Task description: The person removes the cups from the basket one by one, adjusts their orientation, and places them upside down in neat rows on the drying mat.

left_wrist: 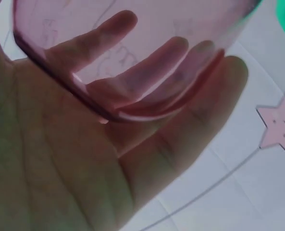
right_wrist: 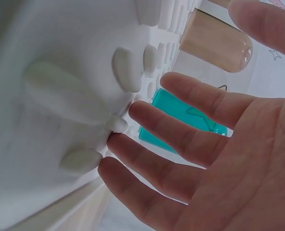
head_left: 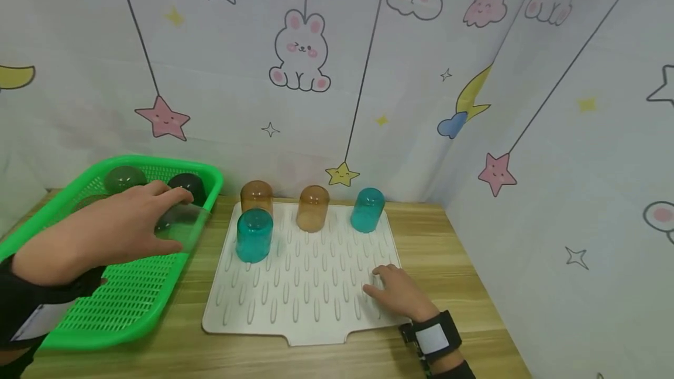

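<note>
Pinkish and see-through, the cup (head_left: 188, 222) is held between the left hand's (head_left: 118, 224) thumb and fingers over the basket's (head_left: 158, 161) edge, probably light, stiff, slick and breakable, so best gripped round its side wall, while the right hand (head_left: 398, 292), fingers spread, holds nothing at the tray (head_left: 316, 329).

Soft even light in head view, dimmer wrist views, left fingers (left_wrist: 180, 137) shadowed, near tray ridges (right_wrist: 65, 94) blurred
</note>
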Action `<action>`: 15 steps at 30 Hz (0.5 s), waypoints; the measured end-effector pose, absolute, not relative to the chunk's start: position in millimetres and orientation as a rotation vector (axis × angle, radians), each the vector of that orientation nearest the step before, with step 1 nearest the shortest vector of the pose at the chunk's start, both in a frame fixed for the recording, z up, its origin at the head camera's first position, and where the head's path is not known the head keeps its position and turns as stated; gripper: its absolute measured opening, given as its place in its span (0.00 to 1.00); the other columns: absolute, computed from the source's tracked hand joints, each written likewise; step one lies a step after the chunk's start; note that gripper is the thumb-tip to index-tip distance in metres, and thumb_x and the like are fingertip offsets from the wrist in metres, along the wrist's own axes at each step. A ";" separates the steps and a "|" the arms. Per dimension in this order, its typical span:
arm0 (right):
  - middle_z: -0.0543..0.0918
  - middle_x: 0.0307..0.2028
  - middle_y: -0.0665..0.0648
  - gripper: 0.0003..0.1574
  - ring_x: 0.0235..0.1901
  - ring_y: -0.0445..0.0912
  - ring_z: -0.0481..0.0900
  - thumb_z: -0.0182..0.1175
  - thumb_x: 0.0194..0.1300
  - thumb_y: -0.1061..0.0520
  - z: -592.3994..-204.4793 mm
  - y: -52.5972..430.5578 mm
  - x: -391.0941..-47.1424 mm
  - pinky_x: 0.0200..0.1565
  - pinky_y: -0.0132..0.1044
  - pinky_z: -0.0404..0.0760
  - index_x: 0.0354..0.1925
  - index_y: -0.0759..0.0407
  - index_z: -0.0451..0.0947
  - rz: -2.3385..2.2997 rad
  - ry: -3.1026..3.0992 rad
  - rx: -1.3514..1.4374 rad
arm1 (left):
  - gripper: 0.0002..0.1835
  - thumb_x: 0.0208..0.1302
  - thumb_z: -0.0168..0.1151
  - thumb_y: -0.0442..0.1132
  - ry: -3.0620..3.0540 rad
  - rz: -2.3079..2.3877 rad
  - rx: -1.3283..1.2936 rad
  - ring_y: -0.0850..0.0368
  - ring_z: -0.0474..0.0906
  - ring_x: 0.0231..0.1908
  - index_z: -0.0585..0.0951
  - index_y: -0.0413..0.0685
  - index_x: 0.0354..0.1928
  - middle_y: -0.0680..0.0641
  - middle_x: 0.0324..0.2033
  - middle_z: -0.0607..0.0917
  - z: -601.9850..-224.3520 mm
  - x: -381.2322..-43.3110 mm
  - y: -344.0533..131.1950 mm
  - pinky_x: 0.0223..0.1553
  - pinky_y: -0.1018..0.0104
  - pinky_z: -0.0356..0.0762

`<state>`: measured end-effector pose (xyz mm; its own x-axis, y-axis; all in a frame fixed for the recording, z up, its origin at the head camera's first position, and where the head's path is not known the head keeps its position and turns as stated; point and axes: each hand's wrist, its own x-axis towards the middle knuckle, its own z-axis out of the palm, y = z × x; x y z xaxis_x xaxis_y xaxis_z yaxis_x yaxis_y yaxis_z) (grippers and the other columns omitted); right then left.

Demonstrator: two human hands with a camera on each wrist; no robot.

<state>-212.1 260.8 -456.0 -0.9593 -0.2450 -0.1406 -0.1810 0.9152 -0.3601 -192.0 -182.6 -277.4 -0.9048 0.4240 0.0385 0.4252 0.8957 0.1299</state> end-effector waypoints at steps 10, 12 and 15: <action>0.76 0.48 0.63 0.31 0.47 0.54 0.72 0.58 0.60 0.42 -447.9 259.5 -208.2 0.49 0.52 0.73 0.51 0.64 0.74 -0.546 2.904 -0.353 | 0.35 0.41 0.74 0.55 -2.980 -0.346 -0.896 0.59 0.69 0.28 0.75 0.47 0.52 0.45 0.39 0.74 -298.7 -172.2 -130.7 0.23 0.66 0.72; 0.76 0.49 0.63 0.31 0.49 0.54 0.72 0.58 0.60 0.42 -445.0 256.8 -206.1 0.50 0.52 0.73 0.51 0.64 0.74 -0.565 2.898 -0.370 | 0.34 0.41 0.73 0.56 -3.014 -0.387 -0.934 0.61 0.68 0.27 0.75 0.50 0.52 0.47 0.38 0.74 -305.2 -169.9 -120.5 0.22 0.67 0.70; 0.76 0.49 0.63 0.30 0.50 0.54 0.71 0.59 0.60 0.42 -442.5 252.3 -203.0 0.51 0.53 0.72 0.51 0.64 0.74 -0.591 2.886 -0.380 | 0.34 0.42 0.72 0.57 -3.040 -0.401 -1.015 0.61 0.67 0.26 0.75 0.50 0.51 0.49 0.36 0.73 -314.8 -170.0 -107.6 0.22 0.67 0.69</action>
